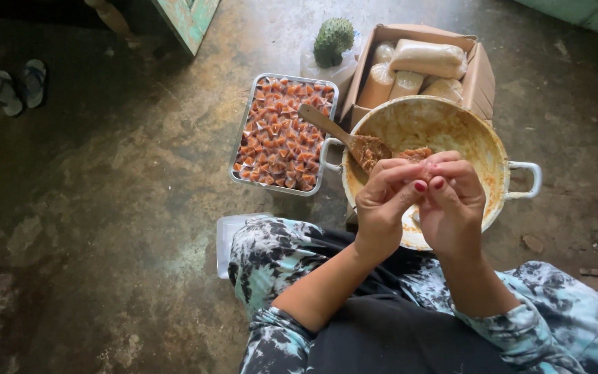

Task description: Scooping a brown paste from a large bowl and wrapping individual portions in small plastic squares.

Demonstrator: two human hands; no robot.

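My left hand [384, 204] and my right hand [452, 201] meet fingertip to fingertip over the near rim of a large cream pot [482, 142]. Between the fingers sits something small that I cannot make out. The pot has two white handles and holds a little brown paste [417, 154]. A wooden spoon [333, 131] leans in it, its bowl coated with paste. Left of the pot lies a metal tray [245, 138] packed with several small orange-brown wrapped sweets [282, 135].
A cardboard box [479, 73] with several clear bags of beige filling stands behind the pot. A spiky green fruit [333, 39] lies beside it. A clear plastic container [226, 239] rests by my left knee. Sandals [19, 84] lie far left on the stained concrete floor.
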